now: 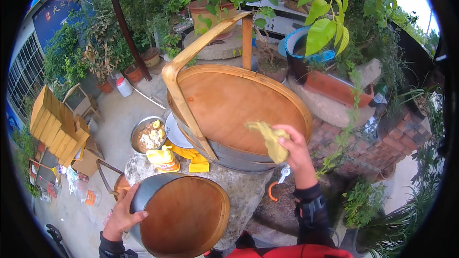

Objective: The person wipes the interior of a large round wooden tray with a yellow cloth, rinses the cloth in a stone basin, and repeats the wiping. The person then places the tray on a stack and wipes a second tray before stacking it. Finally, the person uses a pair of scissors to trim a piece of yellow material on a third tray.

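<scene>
My left hand (pixel 123 213) grips the side of a smaller oval wooden container (pixel 186 215) with a grey outer wall. It is tilted, with its brown wooden face and pale rim turned up towards me. In my right hand (pixel 296 148) is a crumpled yellowish cloth (pixel 274 143), held just above the near right side of a larger oval wooden basket (pixel 229 104). That basket has a grey outer wall and a tall bent-wood handle (pixel 183 89), and rests on a rough stone slab (pixel 247 186). Neither hand touches the handle.
On the slab stand a yellow jug (pixel 163 159) and yellow rubber gloves (pixel 193 157). A metal bowl of mixed contents (pixel 148 136) and a white basin (pixel 177 132) sit behind. An orange hook (pixel 272 191) lies right. Stacked wooden boxes (pixel 59 125) are left; potted plants surround the back.
</scene>
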